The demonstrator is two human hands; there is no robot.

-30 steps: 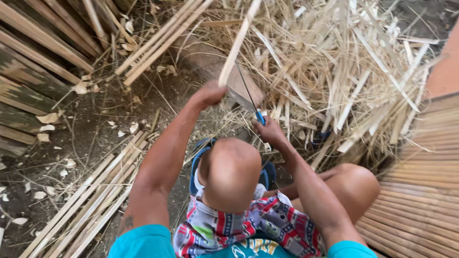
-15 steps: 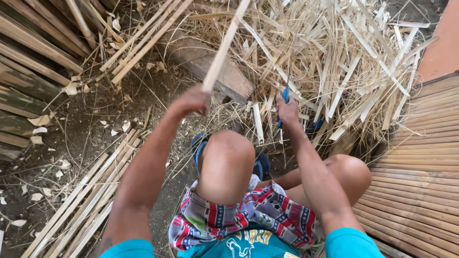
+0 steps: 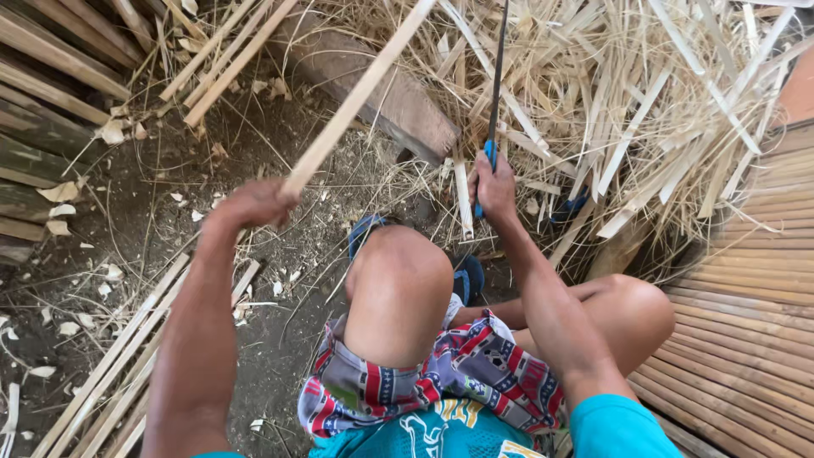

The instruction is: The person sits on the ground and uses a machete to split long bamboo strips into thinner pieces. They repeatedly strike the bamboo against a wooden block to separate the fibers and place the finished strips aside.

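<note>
A long bamboo strip (image 3: 356, 97) is gripped at its near end by the left hand (image 3: 254, 203), whose fingers are closed tight around it; from the hand the strip is slanted up toward one o'clock and is carried out past the top edge of the view. A knife (image 3: 494, 85) with a blue handle and a dark, narrow blade is clasped in the fully closed right hand (image 3: 494, 188), the blade being pointed almost straight up at twelve o'clock. Between the two hands, at about twelve o'clock from the raised knee (image 3: 398, 288), a wooden block (image 3: 373, 85) is laid on the dirt ground (image 3: 254, 339). A heap of pale bamboo shavings and offcuts (image 3: 644, 110) is spread at one to two o'clock. Finished strips (image 3: 110, 373) are laid at eight o'clock, and a woven bamboo mat (image 3: 746, 339) is seen at four o'clock.
</note>
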